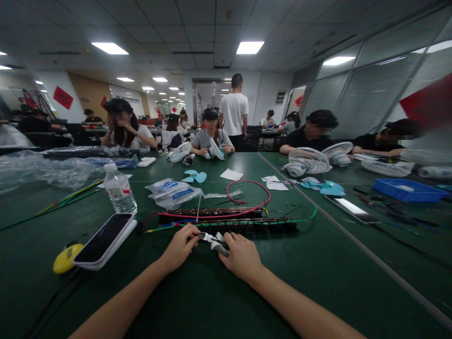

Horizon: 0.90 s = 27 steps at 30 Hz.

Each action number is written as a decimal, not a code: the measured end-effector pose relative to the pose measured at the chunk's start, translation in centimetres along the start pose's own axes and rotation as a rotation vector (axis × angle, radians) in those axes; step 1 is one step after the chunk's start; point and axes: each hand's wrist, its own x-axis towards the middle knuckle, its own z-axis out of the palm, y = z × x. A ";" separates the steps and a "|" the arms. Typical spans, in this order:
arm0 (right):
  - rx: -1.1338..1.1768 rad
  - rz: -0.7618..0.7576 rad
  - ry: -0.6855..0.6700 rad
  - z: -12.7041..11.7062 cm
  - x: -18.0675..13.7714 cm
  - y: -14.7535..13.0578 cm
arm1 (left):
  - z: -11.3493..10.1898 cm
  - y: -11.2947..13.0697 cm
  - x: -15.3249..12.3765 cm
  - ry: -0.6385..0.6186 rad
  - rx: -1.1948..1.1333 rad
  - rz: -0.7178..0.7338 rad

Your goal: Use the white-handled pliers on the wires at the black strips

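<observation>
My left hand (pixel 181 247) is closed in a pinch on thin coloured wires (pixel 165 227) at the near left end of a long black terminal strip (pixel 247 226). My right hand (pixel 242 256) is wrapped round a small grey-handled pliers tool (pixel 215 241), whose tip points left toward my left fingers. A second dark strip (pixel 212 213) lies just behind. A red wire (pixel 247 197) loops over it, and a green wire (pixel 300 219) runs off to the right.
A phone (pixel 104 240) on a white case lies at the left beside a yellow object (pixel 65 259). A water bottle (pixel 120 190) and plastic bags (pixel 173 192) sit behind. Another phone (pixel 351 209), a blue tray (pixel 406 189) and white fans (pixel 310 161) are right. Several seated people work across the table.
</observation>
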 end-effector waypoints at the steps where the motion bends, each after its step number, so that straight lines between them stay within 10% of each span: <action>1: 0.000 0.001 -0.001 0.0 0.0 0.0 | 0.0 0.1 0.0 0.000 0.001 -0.004; 27: 0.039 -0.069 0.100 1.0 0.4 0.7 | -0.1 0.5 -0.2 0.039 -0.061 -0.035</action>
